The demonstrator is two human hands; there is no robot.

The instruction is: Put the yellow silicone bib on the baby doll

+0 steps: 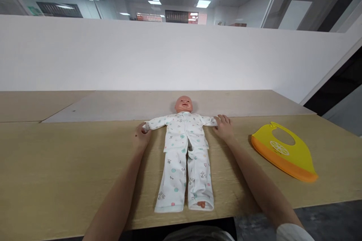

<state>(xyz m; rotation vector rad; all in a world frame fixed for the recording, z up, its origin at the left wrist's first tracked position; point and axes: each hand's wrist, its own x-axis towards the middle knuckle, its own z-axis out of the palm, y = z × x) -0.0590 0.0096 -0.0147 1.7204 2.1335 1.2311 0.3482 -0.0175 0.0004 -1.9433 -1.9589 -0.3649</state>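
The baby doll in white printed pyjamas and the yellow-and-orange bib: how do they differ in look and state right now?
The baby doll wears white with small scattered prints; the bib is yellow with an orange lower edge and one white wheel-like print.
The doll is at the person's left hand and right hand; neither touches the bib.
The doll is longer than the bib.
Both lie on the wood-coloured tabletop.

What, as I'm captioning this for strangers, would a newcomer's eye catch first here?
Probably the baby doll dressed in patterned white, lying face up in the middle of the view, with the person's left hand and right hand at its sleeve ends. Next, the bright yellow-and-orange bib lying on the table to the right.
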